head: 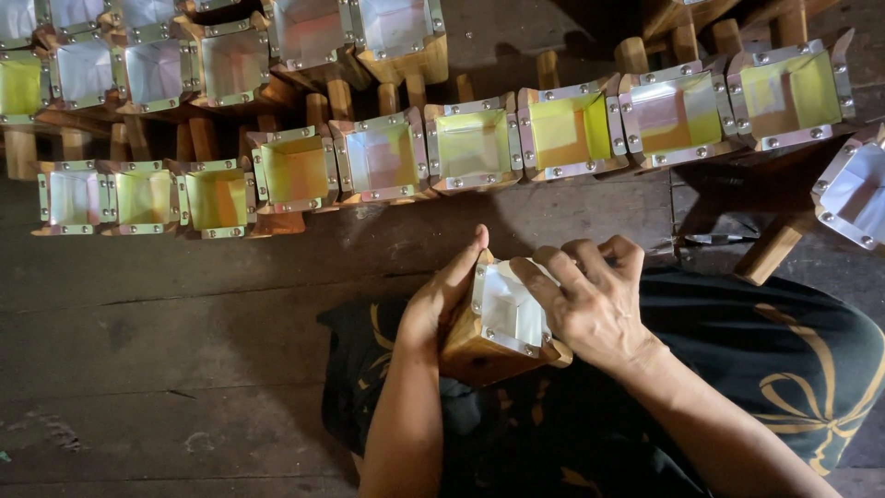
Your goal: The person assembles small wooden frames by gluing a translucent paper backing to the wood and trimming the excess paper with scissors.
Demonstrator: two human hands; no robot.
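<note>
A square wooden mould (498,327) with a metal rim and a white plastic lining rests on my lap. My left hand (441,300) grips its left side, thumb raised along the rim. My right hand (590,300) lies over its right edge, fingers curled and pressing the white lining into the opening. Both hands touch the mould.
Rows of similar lined wooden moulds on stick handles cover the dark plank floor ahead, such as a yellow-lined one (570,129) and a white-lined one (83,69). Another mould (853,189) stands at the right edge. My dark patterned skirt (784,360) fills the lower right.
</note>
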